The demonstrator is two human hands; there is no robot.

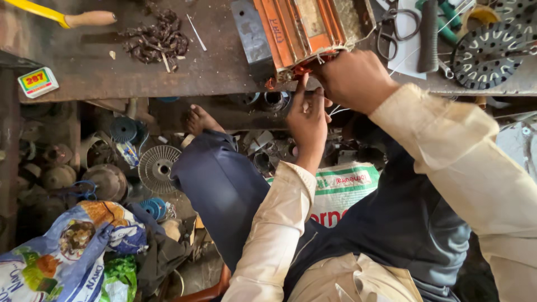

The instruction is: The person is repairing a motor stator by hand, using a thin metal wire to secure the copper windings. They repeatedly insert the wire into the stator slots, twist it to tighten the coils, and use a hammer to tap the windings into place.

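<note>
Orange wound coil block [302, 28] sits at the near edge of the workbench [112, 72]. Right hand [352, 78] is fisted at the block's lower corner; what it grips is hidden. Left hand [307, 120] just below the block, index finger up touching it, holding nothing visible. Scissors [394, 28] right of the block.

Scissors [398, 28], a slotted metal disc [488, 53] and rusty shavings [156, 39] (heaped loosely) lie on the workbench [84, 67].

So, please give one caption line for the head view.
Both hands, left hand and right hand, work at an orange block on the workbench.
</note>
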